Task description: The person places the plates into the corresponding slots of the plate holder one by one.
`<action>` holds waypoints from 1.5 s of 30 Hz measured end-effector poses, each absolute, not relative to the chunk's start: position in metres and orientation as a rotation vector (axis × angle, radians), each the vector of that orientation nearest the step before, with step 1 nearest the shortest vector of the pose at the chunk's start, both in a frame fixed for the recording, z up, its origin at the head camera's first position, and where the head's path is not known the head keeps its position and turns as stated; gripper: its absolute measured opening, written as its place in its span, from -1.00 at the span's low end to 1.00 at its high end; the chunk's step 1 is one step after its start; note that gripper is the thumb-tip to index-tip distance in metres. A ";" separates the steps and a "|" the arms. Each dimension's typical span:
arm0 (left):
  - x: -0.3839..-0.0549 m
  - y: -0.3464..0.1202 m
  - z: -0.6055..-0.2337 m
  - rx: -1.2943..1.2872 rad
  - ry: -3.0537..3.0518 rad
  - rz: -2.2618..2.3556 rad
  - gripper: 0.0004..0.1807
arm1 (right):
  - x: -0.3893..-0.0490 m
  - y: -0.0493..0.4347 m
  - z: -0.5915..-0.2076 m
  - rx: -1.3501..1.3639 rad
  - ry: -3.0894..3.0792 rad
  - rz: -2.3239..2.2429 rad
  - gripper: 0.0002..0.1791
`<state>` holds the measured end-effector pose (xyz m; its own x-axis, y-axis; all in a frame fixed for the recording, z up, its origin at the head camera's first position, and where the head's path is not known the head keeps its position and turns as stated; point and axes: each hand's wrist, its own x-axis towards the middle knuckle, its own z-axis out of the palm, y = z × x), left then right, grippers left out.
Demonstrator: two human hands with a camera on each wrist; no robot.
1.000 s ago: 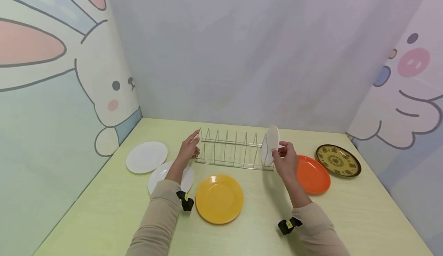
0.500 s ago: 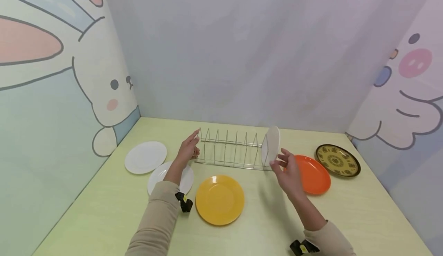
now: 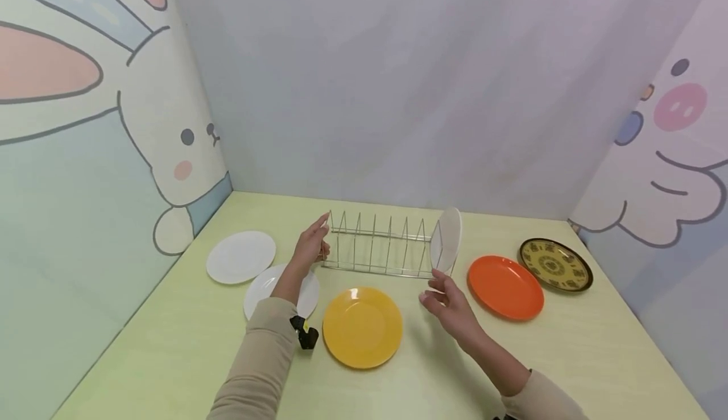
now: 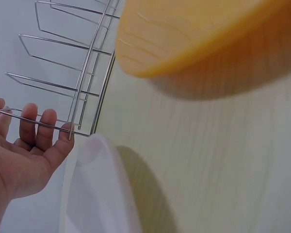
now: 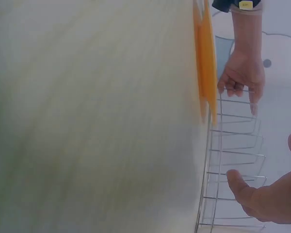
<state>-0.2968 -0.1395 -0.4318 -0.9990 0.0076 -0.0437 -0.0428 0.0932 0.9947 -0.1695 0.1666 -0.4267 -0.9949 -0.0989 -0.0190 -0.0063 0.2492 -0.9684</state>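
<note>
A wire dish rack [image 3: 378, 273] stands in the middle of the table. My left hand [image 3: 309, 246] holds its left end; in the left wrist view the fingers of that hand [image 4: 26, 165] curl round the end wire. One white plate [image 3: 451, 240] stands upright in the rack's rightmost part. My right hand [image 3: 455, 312] hovers in front of the rack's right end, thumb and fingers apart and holding nothing. Nearest to it on the table are a yellow plate [image 3: 362, 328] and an orange-red plate [image 3: 505, 287].
Two white plates, one farther left [image 3: 241, 257] and one partly under the left forearm [image 3: 264, 290], lie left of the rack. A patterned dark-rimmed plate [image 3: 555, 265] lies at the far right, beside the orange-red one. A grey curtain [image 3: 387, 91] hangs behind the table.
My right hand has let go of the upright white plate and moved down and left, toward the yellow plate. The plate stays standing in the rack. My left hand keeps its place.
</note>
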 end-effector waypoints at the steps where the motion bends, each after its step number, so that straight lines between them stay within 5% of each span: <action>1: -0.298 -0.139 -0.431 -0.030 2.295 2.094 -0.53 | -0.170 0.164 -0.428 -0.096 2.386 -1.880 -0.30; 13: -0.302 -0.139 -0.431 -0.049 2.274 2.080 -0.52 | -0.178 0.138 -0.443 -0.158 2.282 -1.641 -0.26; 24: -0.303 -0.142 -0.431 -0.049 2.244 2.071 -0.50 | -0.189 0.121 -0.451 -0.331 2.417 -1.410 -0.47; 45: -0.302 -0.141 -0.434 -0.072 2.248 2.084 -0.51 | -0.192 0.177 -0.419 -0.245 1.947 -1.964 -0.47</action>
<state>-0.3016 -0.1408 -0.4337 -0.9961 0.0171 -0.0870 -0.0854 0.0766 0.9934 -0.1920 0.1773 -0.4187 -0.9192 -0.3719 -0.1297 0.1330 0.0169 -0.9910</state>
